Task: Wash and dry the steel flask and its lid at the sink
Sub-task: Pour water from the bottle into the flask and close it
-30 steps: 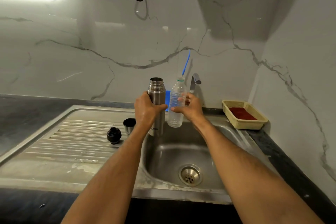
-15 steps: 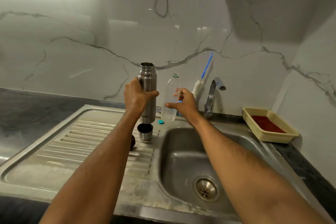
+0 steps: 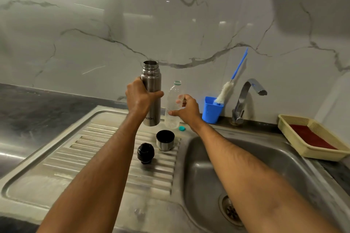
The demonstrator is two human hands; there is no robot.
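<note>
My left hand [image 3: 139,100] holds the open steel flask [image 3: 151,89] upright above the back of the drainboard [image 3: 85,166]. Just right of it a clear plastic bottle [image 3: 173,91] without its cap stands on the sink's back rim, and my right hand [image 3: 189,111] has thumb and fingers loosely around it. The flask's steel cup lid [image 3: 165,140] stands on the drainboard with its opening up. The black stopper [image 3: 145,153] lies in front of it.
A small teal bottle cap [image 3: 182,128] lies on the rim beside the bottle. A blue cup [image 3: 211,109] with a bottle brush [image 3: 225,91] stands left of the tap [image 3: 246,96]. The sink basin [image 3: 208,176] is at right; a beige tray [image 3: 303,147] sits at its far corner.
Both hands have moved left from over the basin to the back of the drainboard. The plastic bottle now stands on the rim and my right hand's grip on it has loosened.
</note>
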